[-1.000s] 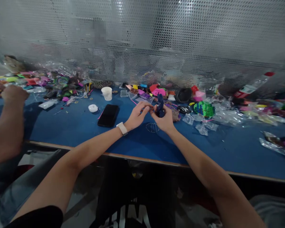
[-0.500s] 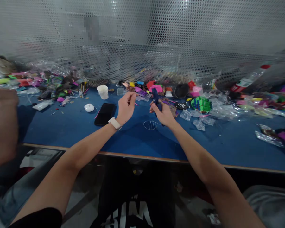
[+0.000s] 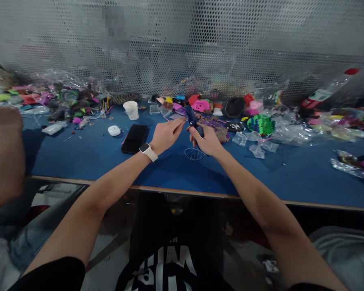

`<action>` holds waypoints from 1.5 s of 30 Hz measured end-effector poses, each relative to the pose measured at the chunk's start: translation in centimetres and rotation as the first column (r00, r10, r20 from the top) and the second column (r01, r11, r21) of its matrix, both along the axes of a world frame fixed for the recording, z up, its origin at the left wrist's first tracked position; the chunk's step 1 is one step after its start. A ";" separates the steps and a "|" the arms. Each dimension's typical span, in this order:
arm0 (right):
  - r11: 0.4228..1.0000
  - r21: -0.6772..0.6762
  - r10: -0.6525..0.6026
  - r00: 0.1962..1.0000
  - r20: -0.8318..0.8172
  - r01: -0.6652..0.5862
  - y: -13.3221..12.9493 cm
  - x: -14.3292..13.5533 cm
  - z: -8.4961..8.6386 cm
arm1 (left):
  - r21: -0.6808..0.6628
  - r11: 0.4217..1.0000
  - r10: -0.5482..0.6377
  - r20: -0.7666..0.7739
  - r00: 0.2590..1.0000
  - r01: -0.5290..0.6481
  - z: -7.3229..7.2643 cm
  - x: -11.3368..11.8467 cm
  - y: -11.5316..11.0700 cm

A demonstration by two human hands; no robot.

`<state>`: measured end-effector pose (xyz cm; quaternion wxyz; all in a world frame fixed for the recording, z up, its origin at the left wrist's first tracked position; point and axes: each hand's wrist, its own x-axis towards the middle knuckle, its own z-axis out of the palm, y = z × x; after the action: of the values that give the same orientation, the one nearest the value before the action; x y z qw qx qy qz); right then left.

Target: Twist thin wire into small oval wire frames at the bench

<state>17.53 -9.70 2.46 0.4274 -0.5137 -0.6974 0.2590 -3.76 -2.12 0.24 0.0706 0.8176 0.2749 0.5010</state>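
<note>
Two hands meet over the blue surface (image 3: 166,173), just short of the cluttered strip, where there seems to be room to work without knocking anything. The right hand (image 3: 210,140) is closed around a dark blue tool (image 3: 190,116), its upper end tilted toward the left hand (image 3: 166,135), likely so that this end lies within easy reach of both. The left hand has its fingers drawn together near that end; whether they pinch something thin or touch the tool, I cannot tell. Below the right hand lies a pale oval outline (image 3: 193,154) with bars across it, wire by the look of it, flat and close to the body, probably so it can be seen past the fingers. A phone (image 3: 135,138) and a small white case (image 3: 114,130) sit to the left, apart from the tool, and a paper cup (image 3: 131,110) stands upright behind them, less likely to be tipped there. A brown and purple lump (image 3: 218,131) rests just beyond the right hand, near crumpled clear plastic (image 3: 257,151). At far left, another person's hand (image 3: 6,118) is well apart, so the two workspaces hardly overlap.
</note>
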 end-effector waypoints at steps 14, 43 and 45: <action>0.988 0.131 -0.106 0.977 0.184 0.082 0.4 1.0 0.3 | -0.446 0.802 -0.295 0.283 0.913 0.398 1.4 0.7 0.0; 0.993 0.118 -0.009 0.974 0.224 -0.019 0.0 0.7 0.5 | -0.583 0.529 -0.362 0.502 0.785 0.617 1.4 -0.9 1.6; 0.994 0.087 0.042 0.975 0.219 -0.062 0.0 0.6 0.5 | -0.601 0.487 -0.421 0.474 0.774 0.633 1.6 -1.1 1.4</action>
<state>18.11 -9.73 2.98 0.3654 -0.4999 -0.7644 0.1798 -4.82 -0.74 1.84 0.5793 0.6870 0.1730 0.4032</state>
